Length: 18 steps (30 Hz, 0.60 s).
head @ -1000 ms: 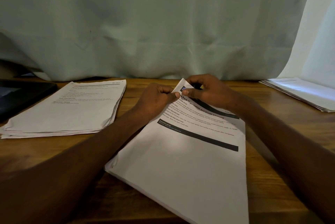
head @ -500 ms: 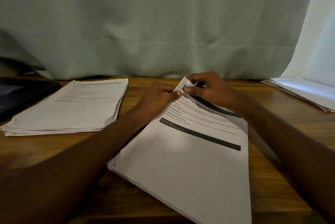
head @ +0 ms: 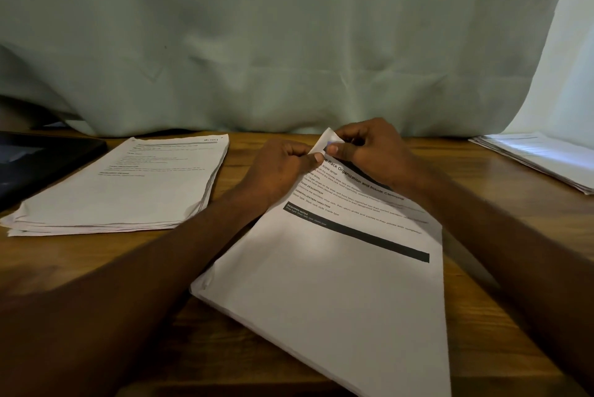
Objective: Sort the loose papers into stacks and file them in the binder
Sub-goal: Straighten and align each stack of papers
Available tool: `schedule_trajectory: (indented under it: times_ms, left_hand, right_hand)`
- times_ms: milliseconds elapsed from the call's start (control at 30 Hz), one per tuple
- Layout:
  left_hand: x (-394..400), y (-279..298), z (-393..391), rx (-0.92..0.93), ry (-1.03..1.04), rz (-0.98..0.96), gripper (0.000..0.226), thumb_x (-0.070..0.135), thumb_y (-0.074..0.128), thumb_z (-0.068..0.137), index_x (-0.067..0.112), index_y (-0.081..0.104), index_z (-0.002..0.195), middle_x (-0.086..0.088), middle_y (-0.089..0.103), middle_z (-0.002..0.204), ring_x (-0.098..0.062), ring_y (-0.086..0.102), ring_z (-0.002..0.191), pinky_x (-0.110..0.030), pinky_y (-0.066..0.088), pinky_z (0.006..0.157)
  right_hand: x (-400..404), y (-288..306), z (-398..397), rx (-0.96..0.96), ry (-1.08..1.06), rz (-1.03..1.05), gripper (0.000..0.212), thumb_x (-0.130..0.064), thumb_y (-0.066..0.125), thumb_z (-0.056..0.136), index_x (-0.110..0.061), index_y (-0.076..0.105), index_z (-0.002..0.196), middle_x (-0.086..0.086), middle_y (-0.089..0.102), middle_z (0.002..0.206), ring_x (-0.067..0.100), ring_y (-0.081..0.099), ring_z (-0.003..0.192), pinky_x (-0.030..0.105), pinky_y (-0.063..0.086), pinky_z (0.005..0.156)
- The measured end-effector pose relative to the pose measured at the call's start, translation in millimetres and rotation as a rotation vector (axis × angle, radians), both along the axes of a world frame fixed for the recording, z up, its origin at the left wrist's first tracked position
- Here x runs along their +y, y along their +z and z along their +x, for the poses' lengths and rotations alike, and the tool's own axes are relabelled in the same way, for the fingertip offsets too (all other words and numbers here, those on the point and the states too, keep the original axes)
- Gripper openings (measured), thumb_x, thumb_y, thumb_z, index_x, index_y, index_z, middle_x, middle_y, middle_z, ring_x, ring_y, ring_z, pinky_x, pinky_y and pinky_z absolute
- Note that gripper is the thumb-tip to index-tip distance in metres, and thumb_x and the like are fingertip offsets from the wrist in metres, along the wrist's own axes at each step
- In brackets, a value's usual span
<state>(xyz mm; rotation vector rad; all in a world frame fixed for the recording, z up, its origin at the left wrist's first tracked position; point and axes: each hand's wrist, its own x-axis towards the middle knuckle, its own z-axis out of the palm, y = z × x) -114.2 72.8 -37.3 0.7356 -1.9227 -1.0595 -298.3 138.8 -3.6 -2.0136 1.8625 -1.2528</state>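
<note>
Both hands are staying on the far corner of the stack while that corner is curling a little higher off the pile than it was a moment ago; I am seeing no other shift.

I am watching the left hand (head: 279, 168) pinching the lifted corner of the top sheet (head: 326, 142) between thumb and curled fingers. The right hand (head: 369, 152) is pinching the same corner from the opposite side, fingers curled, thumb tip meeting the paper.

That corner belongs to the near paper stack (head: 337, 284), which is lying at the near middle of the bench (head: 244, 146). Its long axis is running from the hands back toward the near edge, skewed to the right. Both hands are therefore working at the far end of the stack, the left one slightly nearer to me.

A second stack (head: 128, 184) is resting toward the far left corner, well apart. A third stack (head: 540, 159) is sitting at the far right edge. A dark flat object (head: 38, 159), possibly the binder, is lying at the left edge; I cannot confirm this.

I am judging that the coming peel must travel along the long axis toward me.
</note>
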Motion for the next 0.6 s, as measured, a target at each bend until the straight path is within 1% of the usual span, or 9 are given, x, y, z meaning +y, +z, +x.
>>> schedule_trajectory:
  times_ms: [133, 200, 267, 333, 467, 600]
  left_hand:
    - [-2.4, -0.9, 2.7, -0.048, 0.013, -0.001, 0.022, 0.03, 0.068, 0.097, 0.013, 0.079, 0.106, -0.001, 0.08, 0.096, -0.018, 0.077, 0.081, -0.043, 0.063, 0.082]
    - [-2.7, -0.6, 3.0, -0.041, 0.01, 0.013, 0.021, 0.03, 0.068, 0.097, 0.014, 0.08, 0.104, 0.0, 0.08, 0.095, -0.017, 0.077, 0.08, -0.038, 0.062, 0.079]
    - [-2.5, -0.4, 3.4, -0.039, 0.012, 0.01, 0.016, 0.029, 0.068, 0.097, 0.018, 0.08, 0.099, 0.001, 0.08, 0.094, -0.016, 0.077, 0.079, -0.033, 0.061, 0.075]
    - [-2.9, -1.1, 3.1, -0.045, 0.012, 0.01, 0.015, 0.03, 0.068, 0.097, 0.019, 0.079, 0.097, 0.002, 0.079, 0.093, -0.016, 0.077, 0.078, -0.034, 0.061, 0.075]
    - [-3.4, -0.8, 2.6, -0.034, -0.004, 0.041, 0.019, 0.029, 0.068, 0.097, 0.016, 0.079, 0.104, 0.001, 0.08, 0.095, -0.019, 0.077, 0.081, -0.038, 0.062, 0.079]
    - [-2.0, 0.2, 2.5, -0.023, -0.013, 0.054, 0.018, 0.027, 0.069, 0.096, 0.014, 0.079, 0.104, -0.001, 0.08, 0.095, -0.019, 0.078, 0.08, -0.037, 0.062, 0.078]
  right_hand:
    - [1.0, -2.4, 1.5, 0.043, 0.04, 0.063, 0.019, -0.037, 0.069, 0.095, -0.028, 0.074, 0.112, -0.013, 0.076, 0.096, 0.003, 0.072, 0.081, 0.028, 0.06, 0.075]
    - [2.1, -0.9, -0.2, 0.031, 0.057, 0.088, 0.022, -0.037, 0.068, 0.095, -0.027, 0.073, 0.115, -0.012, 0.075, 0.1, 0.005, 0.072, 0.083, 0.028, 0.06, 0.078]
    - [2.9, -1.0, -0.5, 0.021, 0.076, 0.107, 0.024, -0.037, 0.068, 0.095, -0.027, 0.072, 0.117, -0.014, 0.074, 0.101, 0.003, 0.071, 0.083, 0.026, 0.059, 0.078]
    - [2.9, -1.9, -1.0, 0.021, 0.085, 0.107, 0.024, -0.037, 0.068, 0.095, -0.029, 0.072, 0.117, -0.015, 0.073, 0.101, 0.0, 0.07, 0.083, 0.023, 0.058, 0.076]
    - [4.6, 1.0, -5.0, 0.014, 0.128, 0.125, 0.029, -0.03, 0.067, 0.097, -0.025, 0.07, 0.125, -0.013, 0.074, 0.107, 0.0, 0.07, 0.089, 0.015, 0.054, 0.072]
    - [7.2, 0.8, -6.7, -0.004, 0.157, 0.136, 0.026, -0.027, 0.067, 0.098, -0.024, 0.071, 0.123, -0.013, 0.075, 0.103, 0.0, 0.07, 0.09, 0.011, 0.053, 0.067]
